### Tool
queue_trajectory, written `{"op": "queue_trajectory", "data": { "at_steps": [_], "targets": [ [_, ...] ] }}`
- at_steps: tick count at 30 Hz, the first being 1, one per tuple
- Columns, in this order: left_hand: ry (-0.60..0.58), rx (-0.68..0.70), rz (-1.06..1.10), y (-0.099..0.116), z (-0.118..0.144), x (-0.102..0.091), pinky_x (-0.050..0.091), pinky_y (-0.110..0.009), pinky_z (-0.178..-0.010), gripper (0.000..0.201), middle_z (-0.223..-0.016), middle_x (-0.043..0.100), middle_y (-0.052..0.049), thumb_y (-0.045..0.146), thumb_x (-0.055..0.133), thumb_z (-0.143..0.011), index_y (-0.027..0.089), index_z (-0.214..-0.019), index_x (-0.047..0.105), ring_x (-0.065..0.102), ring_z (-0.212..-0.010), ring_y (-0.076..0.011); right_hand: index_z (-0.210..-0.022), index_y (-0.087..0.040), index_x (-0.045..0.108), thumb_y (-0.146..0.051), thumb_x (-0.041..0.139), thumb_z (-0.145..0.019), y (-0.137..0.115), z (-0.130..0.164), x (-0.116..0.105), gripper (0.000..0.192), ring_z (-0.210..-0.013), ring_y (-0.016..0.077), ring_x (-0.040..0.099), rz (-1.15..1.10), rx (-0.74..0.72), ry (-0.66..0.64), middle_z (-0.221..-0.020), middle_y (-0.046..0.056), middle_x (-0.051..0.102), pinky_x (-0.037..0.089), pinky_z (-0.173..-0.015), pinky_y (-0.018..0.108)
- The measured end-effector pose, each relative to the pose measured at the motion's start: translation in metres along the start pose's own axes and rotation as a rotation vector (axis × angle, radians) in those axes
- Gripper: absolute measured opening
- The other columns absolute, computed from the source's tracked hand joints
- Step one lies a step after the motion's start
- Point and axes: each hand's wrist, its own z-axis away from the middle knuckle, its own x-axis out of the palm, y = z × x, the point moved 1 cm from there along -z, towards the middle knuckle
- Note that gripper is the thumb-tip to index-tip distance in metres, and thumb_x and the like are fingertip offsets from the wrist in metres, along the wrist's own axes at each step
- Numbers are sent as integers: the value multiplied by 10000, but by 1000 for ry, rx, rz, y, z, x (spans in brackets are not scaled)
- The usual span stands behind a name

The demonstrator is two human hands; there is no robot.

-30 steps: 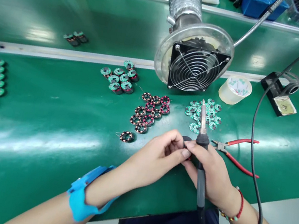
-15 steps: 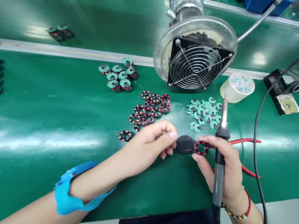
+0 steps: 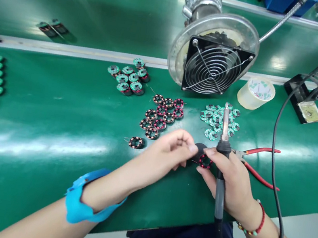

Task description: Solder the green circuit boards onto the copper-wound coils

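My right hand (image 3: 236, 178) pinches a small black ring-shaped coil with red windings (image 3: 206, 161) between thumb and finger. The same hand also holds a soldering iron (image 3: 220, 187), its metal tip pointing away from me. My left hand (image 3: 171, 154) is closed in a pinch just left of the coil. A thin wire seems to run from the coil towards its fingertips, but what they hold is too small to make out. Under the fingertips lies a black round disc (image 3: 200, 147), partly covered by both hands. Red-handled pliers (image 3: 255, 175) lie right of my right hand, their jaws partly behind it.
Several wound coils (image 3: 162, 111) lie beyond my left hand, and a heap of green circuit boards (image 3: 217, 119) beyond the iron. Board-topped coils (image 3: 126, 78) stand further back. A fan hood (image 3: 215, 69) overhangs the bench; a tape roll (image 3: 256, 94) and iron stand (image 3: 305, 99) are at right.
My right hand has moved left with the coil and the soldering iron, bringing the coil over the disc's edge. The pliers' jaws now show more. My left hand keeps its pinch.
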Motion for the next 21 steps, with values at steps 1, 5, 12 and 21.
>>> {"op": "queue_trajectory", "data": {
  "at_steps": [1,5,12,21],
  "targets": [
    [-53,-1,-49,-1,0,2,351,-225,-533,211,-630,521,50,375,639,-785,190,-791,539,461,-589,-105,-1258,-198,489,-236,549,-973,-1,0,1,294,-801,215,647,4,-11,-7,-949,86,688,557,-670,335],
    [-94,1,-189,-2,2,4,291,-224,-514,256,-599,456,53,385,582,-820,188,-688,486,381,-563,-93,-1240,-202,501,-221,544,-974,-1,0,2,270,-787,215,646,39,-24,-11,-932,80,690,554,-650,339],
    [-4,31,-179,4,0,-3,346,-233,-527,245,-629,496,48,426,565,-828,197,-768,501,430,-569,-104,-1258,-195,490,-231,568,-961,0,2,1,309,-779,227,652,49,18,30,-919,86,690,559,-636,351],
    [-23,32,-230,0,1,3,335,-257,-567,210,-631,489,36,354,528,-808,198,-676,479,434,-607,-118,-1288,-248,492,-204,553,-961,0,3,3,335,-840,215,686,12,45,8,-1007,70,715,585,-687,354]
  ]
}}
